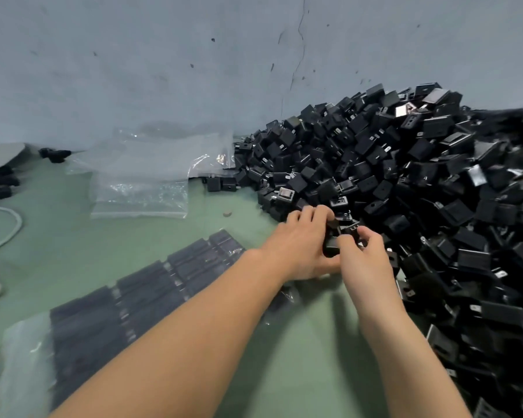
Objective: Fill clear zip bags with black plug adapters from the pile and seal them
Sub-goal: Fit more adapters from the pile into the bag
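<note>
A large pile of black plug adapters (405, 176) covers the right side of the green floor, up against the grey wall. At the pile's near edge my left hand (302, 242) grips a few black adapters (332, 245) stacked together. My right hand (363, 254) pinches an adapter against that stack from the right. Empty clear zip bags (142, 182) lie flat by the wall at the left of the pile. Filled bags of adapters (151, 285) lie in a row under my left forearm.
A light cable (9, 230) curves over the floor at the far left. A few stray black parts (55, 154) lie by the wall at the left. A small brown object (227, 213) sits on the floor near the empty bags.
</note>
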Action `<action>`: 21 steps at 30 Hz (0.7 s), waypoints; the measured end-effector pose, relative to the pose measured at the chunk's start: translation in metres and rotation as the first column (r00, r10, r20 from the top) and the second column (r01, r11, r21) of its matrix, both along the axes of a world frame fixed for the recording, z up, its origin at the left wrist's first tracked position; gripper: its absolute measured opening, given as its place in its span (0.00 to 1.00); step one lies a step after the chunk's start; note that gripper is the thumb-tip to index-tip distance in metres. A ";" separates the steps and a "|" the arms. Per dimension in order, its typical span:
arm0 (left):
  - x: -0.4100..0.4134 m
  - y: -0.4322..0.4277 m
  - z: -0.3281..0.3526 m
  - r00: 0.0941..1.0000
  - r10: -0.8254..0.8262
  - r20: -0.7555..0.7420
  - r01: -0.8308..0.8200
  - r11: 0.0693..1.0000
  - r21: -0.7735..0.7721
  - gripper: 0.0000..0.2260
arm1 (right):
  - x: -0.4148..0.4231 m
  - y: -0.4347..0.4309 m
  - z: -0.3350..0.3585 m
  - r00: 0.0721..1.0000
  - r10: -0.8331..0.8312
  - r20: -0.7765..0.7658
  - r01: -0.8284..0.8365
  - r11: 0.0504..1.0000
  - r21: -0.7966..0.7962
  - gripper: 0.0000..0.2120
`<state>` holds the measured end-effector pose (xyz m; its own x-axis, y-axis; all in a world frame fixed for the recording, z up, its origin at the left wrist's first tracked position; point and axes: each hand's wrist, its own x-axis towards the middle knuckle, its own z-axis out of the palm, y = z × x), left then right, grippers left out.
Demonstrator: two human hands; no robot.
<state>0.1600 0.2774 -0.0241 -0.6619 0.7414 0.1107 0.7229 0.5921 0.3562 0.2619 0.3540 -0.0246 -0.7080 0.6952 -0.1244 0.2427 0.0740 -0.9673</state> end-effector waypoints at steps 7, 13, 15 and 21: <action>-0.009 0.022 0.001 0.997 0.075 0.004 -0.075 0.995 -0.062 0.38 | -0.010 0.005 -0.004 0.987 -0.103 -0.124 0.069 0.965 -0.253 0.26; 0.002 0.028 -0.019 0.962 0.111 -0.249 -0.109 0.994 0.022 0.22 | -0.010 0.010 -0.007 0.971 -0.156 -0.180 0.063 0.898 -0.435 0.22; -0.004 0.029 -0.017 0.964 0.098 -0.249 -0.101 0.995 -0.001 0.23 | -0.010 0.011 -0.007 0.971 -0.162 -0.176 0.070 0.897 -0.437 0.22; -0.002 0.041 -0.013 0.945 0.147 -0.293 -0.191 0.973 -0.128 0.26 | -0.010 0.007 -0.004 0.962 -0.183 -0.200 0.080 0.896 -0.437 0.12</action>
